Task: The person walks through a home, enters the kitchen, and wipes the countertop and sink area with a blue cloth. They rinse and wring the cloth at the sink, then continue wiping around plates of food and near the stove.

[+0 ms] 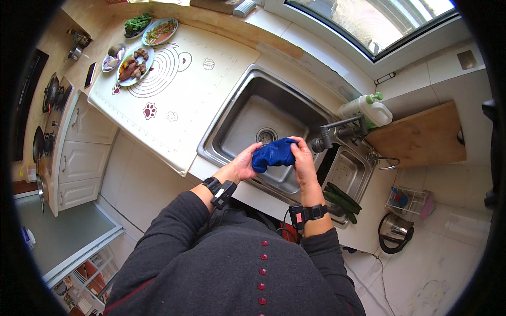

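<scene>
Between my two hands is a bunched dark-blue cloth (273, 155), held above the front part of a stainless steel sink (241, 118). My left hand (246, 162) grips its left end, thumb on top. At the other end, my right hand (304, 160) pinches the cloth between thumb and fingers. The sink's drain (266, 136) shows just beyond the cloth. To the right of my right hand, a dark faucet (326, 136) reaches over the basin. Each wrist wears a black strap with a small device.
Left of the sink, a printed white mat (189, 98) carries plates of food, including a plate of ginger and sweet potato (134, 67). Cucumbers (342, 199) lie across the smaller basin (348, 170). A white jug (365, 110), wooden cutting board (423, 138) and kettle (395, 232) stand right.
</scene>
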The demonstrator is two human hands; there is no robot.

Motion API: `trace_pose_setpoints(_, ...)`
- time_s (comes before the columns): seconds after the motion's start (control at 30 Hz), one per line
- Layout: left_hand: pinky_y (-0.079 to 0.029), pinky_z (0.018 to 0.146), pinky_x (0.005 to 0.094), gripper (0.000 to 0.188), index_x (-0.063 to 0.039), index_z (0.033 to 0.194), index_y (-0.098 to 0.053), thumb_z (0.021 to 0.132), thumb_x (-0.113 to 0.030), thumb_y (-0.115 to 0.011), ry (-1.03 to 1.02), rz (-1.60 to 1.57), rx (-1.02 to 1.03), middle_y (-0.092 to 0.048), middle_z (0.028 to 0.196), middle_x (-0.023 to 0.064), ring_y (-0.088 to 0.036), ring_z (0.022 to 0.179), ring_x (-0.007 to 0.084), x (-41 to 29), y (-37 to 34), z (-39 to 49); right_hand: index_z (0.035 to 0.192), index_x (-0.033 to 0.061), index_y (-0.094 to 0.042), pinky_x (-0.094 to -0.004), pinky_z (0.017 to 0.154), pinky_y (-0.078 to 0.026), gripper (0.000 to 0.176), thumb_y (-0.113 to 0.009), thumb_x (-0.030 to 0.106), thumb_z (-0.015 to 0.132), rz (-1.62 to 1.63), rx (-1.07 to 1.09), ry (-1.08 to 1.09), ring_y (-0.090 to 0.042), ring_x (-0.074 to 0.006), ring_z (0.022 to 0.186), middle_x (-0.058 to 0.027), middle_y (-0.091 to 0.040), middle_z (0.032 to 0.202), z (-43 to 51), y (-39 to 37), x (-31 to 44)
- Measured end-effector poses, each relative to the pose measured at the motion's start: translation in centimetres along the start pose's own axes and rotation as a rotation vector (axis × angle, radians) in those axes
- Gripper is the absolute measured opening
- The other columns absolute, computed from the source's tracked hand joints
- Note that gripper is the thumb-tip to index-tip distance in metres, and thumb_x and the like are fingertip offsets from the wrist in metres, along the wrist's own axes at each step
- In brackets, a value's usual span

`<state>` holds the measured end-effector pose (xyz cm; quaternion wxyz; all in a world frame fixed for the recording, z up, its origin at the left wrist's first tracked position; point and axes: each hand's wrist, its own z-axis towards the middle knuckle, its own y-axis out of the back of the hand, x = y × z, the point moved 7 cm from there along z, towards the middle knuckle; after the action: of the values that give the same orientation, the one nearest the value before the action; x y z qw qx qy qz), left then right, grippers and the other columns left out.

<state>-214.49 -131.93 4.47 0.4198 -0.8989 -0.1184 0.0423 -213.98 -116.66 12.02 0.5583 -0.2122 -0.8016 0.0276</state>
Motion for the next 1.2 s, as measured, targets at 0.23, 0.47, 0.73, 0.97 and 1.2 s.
trace_pose_setpoints(0.23, -0.048, 0.093, 0.0377, 0.039, -0.014, 0.12, -0.063, 0.097, -0.044, -0.051, -0.278, 0.195, 0.055, -0.065, 0.118, 0.0046, -0.062, 0.107, 0.0186, -0.3, -3.0, 0.0, 0.119, 0.0028, -0.06, -0.0298, 0.1, -0.042, 0.036, -0.05, 0.001, 0.085, -0.533, 0.27, 0.128, -0.058, -0.018, 0.112, -0.0082, -0.064, 0.116, -2.8, -2.8, 1.8)
trace_pose_setpoints(0.47, -0.039, 0.107, 0.0433, 0.059, -0.013, 0.133, -0.052, 0.096, -0.058, -0.044, -0.181, 0.188, 0.251, -0.058, 0.131, 0.0062, -0.052, 0.124, 0.0229, -0.7, -4.4, -0.5, 0.132, 0.0085, -0.054, -0.0367, 0.102, -0.044, 0.065, -0.067, 0.022, 0.07, -1.068, 0.058, 0.104, -0.057, -0.0305, 0.118, -0.0185, -0.057, 0.127, -3.5, -1.2, 2.0)
trace_pose_setpoints(0.73, -0.038, 0.107, 0.0407, 0.065, -0.01, 0.137, -0.047, 0.097, -0.06, -0.04, -0.293, 0.242, 0.242, -0.054, 0.133, 0.0067, -0.051, 0.122, 0.0212, -0.2, -5.7, -1.1, 0.123, 0.0055, -0.055, -0.0444, 0.09, -0.05, 0.061, -0.07, 0.025, 0.068, -1.339, -0.082, 0.197, -0.06, -0.0364, 0.105, -0.0151, -0.061, 0.114, -0.4, -2.0, 1.1)
trace_pose_setpoints(0.97, -0.039, 0.103, 0.0419, 0.064, -0.009, 0.131, -0.052, 0.095, -0.061, -0.042, -0.179, 0.012, -0.045, -0.059, 0.121, 0.0113, -0.051, 0.117, 0.0235, -0.3, -2.7, -0.8, 0.105, 0.0052, -0.058, -0.0441, 0.086, -0.052, 0.039, -0.067, 0.021, 0.071, -1.255, -0.112, 0.411, -0.062, -0.0375, 0.104, -0.0146, -0.059, 0.129, 0.0, -5.7, 2.9)
trace_pose_setpoints(1.2, -0.042, 0.105, 0.0482, 0.058, -0.004, 0.12, -0.056, 0.1, -0.055, -0.037, -0.168, -0.312, 0.029, -0.062, 0.12, 0.0157, -0.059, 0.112, 0.0297, -0.8, -2.6, 0.5, 0.093, 0.0016, -0.057, -0.0339, 0.075, -0.052, 0.03, -0.067, 0.015, 0.068, -0.894, -0.078, 0.317, -0.064, -0.0219, 0.08, -0.0143, -0.066, 0.095, -2.5, -6.7, 4.1)
